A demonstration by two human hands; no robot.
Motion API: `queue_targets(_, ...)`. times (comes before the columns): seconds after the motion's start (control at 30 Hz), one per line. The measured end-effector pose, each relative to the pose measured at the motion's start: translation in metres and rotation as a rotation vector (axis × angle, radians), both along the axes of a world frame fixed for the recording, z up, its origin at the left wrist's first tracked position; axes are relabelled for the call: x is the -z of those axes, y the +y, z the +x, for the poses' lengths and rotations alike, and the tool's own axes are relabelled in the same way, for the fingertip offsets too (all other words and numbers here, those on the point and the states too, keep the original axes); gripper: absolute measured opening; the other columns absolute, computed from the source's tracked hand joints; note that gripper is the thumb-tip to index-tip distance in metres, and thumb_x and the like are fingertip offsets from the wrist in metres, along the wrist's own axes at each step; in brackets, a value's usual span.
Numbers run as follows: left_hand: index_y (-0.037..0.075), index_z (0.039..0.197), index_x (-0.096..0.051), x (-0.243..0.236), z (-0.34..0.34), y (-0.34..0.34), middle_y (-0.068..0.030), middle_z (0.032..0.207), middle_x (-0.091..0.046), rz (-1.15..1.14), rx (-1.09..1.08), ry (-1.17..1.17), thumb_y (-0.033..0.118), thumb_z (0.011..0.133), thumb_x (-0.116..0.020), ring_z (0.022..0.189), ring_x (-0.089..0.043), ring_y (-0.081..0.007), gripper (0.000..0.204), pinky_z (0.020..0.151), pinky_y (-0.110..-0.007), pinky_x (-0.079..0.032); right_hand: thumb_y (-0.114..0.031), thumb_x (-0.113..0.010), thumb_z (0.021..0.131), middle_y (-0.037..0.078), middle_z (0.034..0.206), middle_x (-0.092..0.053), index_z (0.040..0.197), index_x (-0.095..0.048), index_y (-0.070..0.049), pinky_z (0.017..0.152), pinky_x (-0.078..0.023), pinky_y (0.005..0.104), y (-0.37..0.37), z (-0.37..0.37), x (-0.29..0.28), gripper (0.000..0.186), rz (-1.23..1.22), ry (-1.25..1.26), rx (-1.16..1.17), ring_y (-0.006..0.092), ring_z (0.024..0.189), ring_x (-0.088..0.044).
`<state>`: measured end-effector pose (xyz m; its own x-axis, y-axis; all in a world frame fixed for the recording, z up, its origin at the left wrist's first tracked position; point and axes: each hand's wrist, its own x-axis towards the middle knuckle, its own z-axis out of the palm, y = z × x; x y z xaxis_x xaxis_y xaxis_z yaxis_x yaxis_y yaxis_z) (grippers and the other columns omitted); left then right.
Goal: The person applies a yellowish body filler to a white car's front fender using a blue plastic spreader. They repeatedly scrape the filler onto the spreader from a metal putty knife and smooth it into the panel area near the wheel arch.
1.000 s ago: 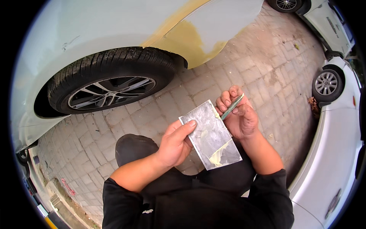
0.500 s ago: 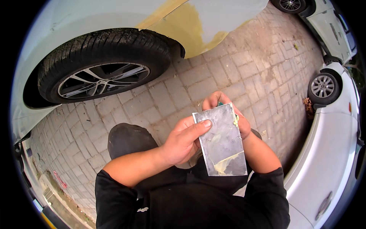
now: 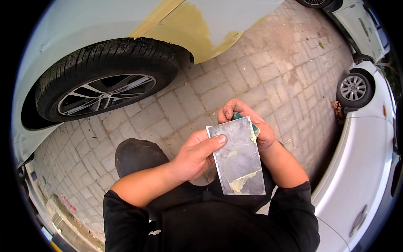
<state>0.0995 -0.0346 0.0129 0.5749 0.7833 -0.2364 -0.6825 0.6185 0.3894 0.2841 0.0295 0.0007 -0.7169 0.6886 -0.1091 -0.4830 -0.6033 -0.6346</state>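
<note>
My left hand grips a flat grey metal plate, thumb on its face, with smears of pale yellow paste near its right edge and lower part. Behind the plate's upper right, my right hand holds a green spreader, mostly hidden by the plate, its fingers curled over the top. Above my hands is a pale car with yellowish filler on the panel beside its black-tyred front or rear wheel.
My dark-clad knee is over grey brick paving. Along the right stands a white car with its wheel, dry leaves beside it. Another white car is at the top right.
The green spreader, held raised beside the plate a second ago, has moved behind it, with my right fingers now largely covered. The pale car's wheel and panel sit further left in the picture.
</note>
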Motion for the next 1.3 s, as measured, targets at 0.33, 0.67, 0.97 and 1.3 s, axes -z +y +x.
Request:
queue_targets(0.33,-0.003,0.122,-0.059,0.005,-0.005,0.003,-0.0048,0.112,-0.066,0.214,0.025,-0.115,0.022,0.105,-0.052,0.104,-0.062,-0.0109,0.031,0.090,-0.030,-0.051,-0.016,-0.073,0.083,0.006,0.109,-0.058,0.123,-0.053,-0.003,0.082,-0.052,0.0320,0.024,-0.010,0.036,0.046,-0.161,-0.114,0.076,0.0152,0.094,-0.058)
queue_targets(0.67,-0.007,0.116,-0.061,-0.025,-0.036,-0.004,-0.0042,0.102,-0.067,0.515,0.117,-0.144,0.022,0.105,-0.050,0.092,-0.058,-0.0086,0.032,0.080,-0.028,-0.049,-0.014,-0.063,0.097,0.010,0.106,-0.066,0.123,-0.049,0.001,0.071,-0.061,0.0327,0.037,-0.099,0.009,0.034,-0.107,-0.473,-0.059,0.0171,0.087,-0.070)
queue_targets(0.97,-0.006,0.123,-0.059,-0.033,-0.059,-0.002,-0.0039,0.083,-0.066,0.648,0.133,0.006,0.023,0.105,-0.050,0.075,-0.059,-0.0108,0.035,0.067,-0.029,-0.048,-0.017,-0.061,0.100,0.009,0.105,-0.063,0.129,-0.040,0.000,0.057,-0.057,0.0293,0.046,-0.160,-0.034,0.040,0.249,-0.582,-0.180,0.0127,0.079,-0.066)
queue_targets(1.3,-0.009,0.125,-0.058,-0.008,-0.081,0.002,-0.0106,0.119,-0.066,0.500,-0.117,0.092,0.017,0.107,-0.044,0.112,-0.060,-0.0162,0.034,0.096,-0.033,-0.047,-0.006,-0.068,0.093,0.012,0.106,-0.063,0.131,-0.045,0.001,0.077,-0.053,0.0305,0.013,-0.107,0.087,0.045,0.120,-0.792,-0.057,0.0142,0.093,-0.063)
